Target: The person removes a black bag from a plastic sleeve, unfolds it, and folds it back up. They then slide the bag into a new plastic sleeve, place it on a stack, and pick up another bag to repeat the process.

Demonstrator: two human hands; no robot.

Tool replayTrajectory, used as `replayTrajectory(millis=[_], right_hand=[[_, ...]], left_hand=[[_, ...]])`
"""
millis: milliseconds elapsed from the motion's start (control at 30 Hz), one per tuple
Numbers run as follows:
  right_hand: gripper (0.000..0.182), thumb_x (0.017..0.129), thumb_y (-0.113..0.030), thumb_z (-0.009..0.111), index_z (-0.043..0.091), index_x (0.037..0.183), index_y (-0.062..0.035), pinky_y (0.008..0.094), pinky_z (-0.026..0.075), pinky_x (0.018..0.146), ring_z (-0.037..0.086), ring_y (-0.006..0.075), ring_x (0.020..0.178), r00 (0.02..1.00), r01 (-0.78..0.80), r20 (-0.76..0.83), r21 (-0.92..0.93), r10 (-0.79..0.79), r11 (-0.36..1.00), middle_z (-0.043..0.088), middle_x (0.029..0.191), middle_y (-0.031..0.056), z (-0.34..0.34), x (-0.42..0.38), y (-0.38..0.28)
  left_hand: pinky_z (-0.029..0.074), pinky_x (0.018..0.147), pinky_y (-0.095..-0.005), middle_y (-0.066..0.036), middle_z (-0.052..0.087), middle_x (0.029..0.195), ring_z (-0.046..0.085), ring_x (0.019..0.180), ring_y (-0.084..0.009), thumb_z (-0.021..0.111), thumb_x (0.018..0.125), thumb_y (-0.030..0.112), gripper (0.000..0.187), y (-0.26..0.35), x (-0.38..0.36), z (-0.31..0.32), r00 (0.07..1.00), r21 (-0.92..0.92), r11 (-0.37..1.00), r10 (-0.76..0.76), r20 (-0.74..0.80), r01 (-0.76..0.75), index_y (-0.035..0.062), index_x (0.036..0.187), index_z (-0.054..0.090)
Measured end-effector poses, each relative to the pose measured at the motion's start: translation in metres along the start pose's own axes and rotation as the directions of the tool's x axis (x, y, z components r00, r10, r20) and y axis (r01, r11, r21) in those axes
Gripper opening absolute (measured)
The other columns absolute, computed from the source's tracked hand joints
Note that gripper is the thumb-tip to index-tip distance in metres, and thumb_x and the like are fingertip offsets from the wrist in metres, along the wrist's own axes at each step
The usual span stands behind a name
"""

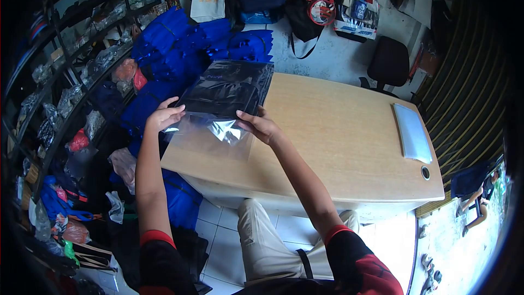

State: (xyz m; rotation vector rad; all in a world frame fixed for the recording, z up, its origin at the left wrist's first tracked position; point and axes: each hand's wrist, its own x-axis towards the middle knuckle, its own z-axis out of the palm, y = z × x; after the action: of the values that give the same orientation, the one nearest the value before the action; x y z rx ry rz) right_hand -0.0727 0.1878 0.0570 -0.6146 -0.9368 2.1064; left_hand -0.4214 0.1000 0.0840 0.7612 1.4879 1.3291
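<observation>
A folded black fabric item (224,90) lies inside a clear plastic bag (229,131) over the left end of the wooden desk (333,131). The loose, shiny end of the plastic faces me. My left hand (165,114) is closed on the bag's left edge, thumb on top. On the right edge, my right hand (259,124) pinches the plastic with its thumb above and fingers underneath. Parts of the fingers of both hands are hidden by the bag.
A stack of clear plastic sleeves (412,133) rests at the desk's right end. Blue fabric bundles (169,43) are piled behind and left of the desk. Crowded shelves (82,71) line the left. An office chair (388,61) stands behind. Outside at right, a person (480,202) is partly visible.
</observation>
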Motion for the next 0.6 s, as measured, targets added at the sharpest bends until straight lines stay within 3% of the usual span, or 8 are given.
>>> replayTrajectory(millis=[100, 167, 233, 300, 367, 467, 533, 600], right_hand=[[0.101, 0.076, -0.001, 0.082, 0.011, 0.149, -0.0040, 0.0335, 0.062, 0.081, 0.068, 0.0285, 0.096, 0.999, -0.015, 0.032, -0.003, 0.015, 1.000, 0.060, 0.118, 0.0229, -0.018, -0.006, -0.007], [0.113, 0.075, 0.000, 0.083, 0.002, 0.153, -0.0050, 0.0338, 0.062, 0.080, 0.068, 0.0284, 0.096, 0.998, 0.040, 0.057, -0.279, -0.025, 0.959, 0.057, 0.122, 0.0271, -0.026, -0.010, -0.011], [0.110, 0.072, -0.001, 0.084, 0.009, 0.152, -0.0024, 0.0343, 0.061, 0.081, 0.067, 0.0280, 0.097, 0.994, 0.104, 0.016, -0.379, -0.106, 0.919, 0.058, 0.120, 0.0264, -0.030, -0.014, -0.013], [0.100, 0.074, 0.000, 0.083, 0.018, 0.150, -0.0023, 0.0371, 0.059, 0.089, 0.066, 0.0283, 0.103, 0.987, 0.150, 0.044, -0.582, -0.154, 0.800, 0.055, 0.126, 0.0261, -0.038, -0.019, -0.017], [0.101, 0.072, 0.000, 0.084, 0.019, 0.150, -0.0009, 0.0356, 0.059, 0.086, 0.066, 0.0271, 0.101, 0.986, 0.157, 0.046, -0.575, -0.160, 0.803, 0.058, 0.121, 0.0237, -0.042, -0.021, -0.017], [0.100, 0.071, 0.000, 0.084, 0.022, 0.149, 0.0008, 0.0340, 0.059, 0.083, 0.067, 0.0252, 0.098, 0.981, 0.187, 0.060, -0.528, -0.183, 0.828, 0.061, 0.115, 0.0200, -0.048, -0.019, -0.011], [0.098, 0.071, 0.001, 0.083, 0.023, 0.149, 0.0009, 0.0338, 0.059, 0.082, 0.067, 0.0245, 0.098, 0.976, 0.212, 0.072, -0.487, -0.203, 0.847, 0.061, 0.113, 0.0188, -0.049, -0.020, -0.008], [0.088, 0.077, 0.002, 0.078, 0.026, 0.149, -0.0036, 0.0352, 0.058, 0.088, 0.066, 0.0243, 0.100, 0.981, 0.194, 0.099, -0.436, -0.167, 0.879, 0.057, 0.124, 0.0198, -0.050, -0.024, -0.008]], left_hand=[[0.050, 0.070, -0.0305, -0.009, 0.060, 0.115, 0.062, 0.096, -0.0193, 0.073, 0.088, 0.009, 0.071, -0.001, -0.005, -0.004, 0.999, 0.052, 0.999, 0.007, 0.032, -0.009, 0.0150, 0.148, 0.035], [0.051, 0.072, -0.0315, -0.010, 0.060, 0.118, 0.062, 0.097, -0.0189, 0.074, 0.088, 0.011, 0.072, -0.001, -0.007, -0.003, 0.998, 0.108, 0.994, 0.029, 0.059, -0.035, 0.0149, 0.149, 0.034], [0.053, 0.078, -0.0330, -0.012, 0.059, 0.127, 0.063, 0.096, -0.0164, 0.076, 0.087, 0.018, 0.076, 0.012, -0.021, 0.010, 1.000, 0.509, 0.861, -0.016, -0.021, 0.024, 0.0151, 0.149, 0.033], [0.052, 0.083, -0.0378, -0.010, 0.061, 0.124, 0.063, 0.102, -0.0187, 0.078, 0.084, 0.023, 0.080, 0.017, -0.026, 0.018, 0.998, 0.582, 0.812, -0.019, -0.061, 0.051, 0.0156, 0.150, 0.032], [0.052, 0.088, -0.0426, -0.009, 0.063, 0.121, 0.063, 0.108, -0.0210, 0.079, 0.082, 0.029, 0.085, 0.020, -0.031, 0.026, 0.994, 0.651, 0.755, -0.015, -0.104, 0.079, 0.0160, 0.151, 0.031], [0.044, 0.099, -0.0510, -0.017, 0.052, 0.138, 0.052, 0.127, -0.0281, 0.074, 0.082, 0.041, 0.086, 0.014, -0.024, 0.028, 0.981, 0.752, 0.658, 0.116, -0.155, 0.041, 0.0183, 0.152, 0.030], [0.034, 0.108, -0.0582, -0.021, 0.038, 0.150, 0.039, 0.138, -0.0375, 0.069, 0.082, 0.046, 0.086, 0.005, -0.003, 0.023, 0.927, 0.859, 0.473, 0.375, 0.003, -0.194, 0.0183, 0.153, 0.030], [0.021, 0.109, -0.0704, -0.016, 0.033, 0.155, 0.032, 0.140, -0.0421, 0.066, 0.083, 0.053, 0.081, -0.002, -0.004, 0.038, 0.924, 0.897, 0.402, 0.382, 0.020, -0.185, 0.0234, 0.151, 0.035]])
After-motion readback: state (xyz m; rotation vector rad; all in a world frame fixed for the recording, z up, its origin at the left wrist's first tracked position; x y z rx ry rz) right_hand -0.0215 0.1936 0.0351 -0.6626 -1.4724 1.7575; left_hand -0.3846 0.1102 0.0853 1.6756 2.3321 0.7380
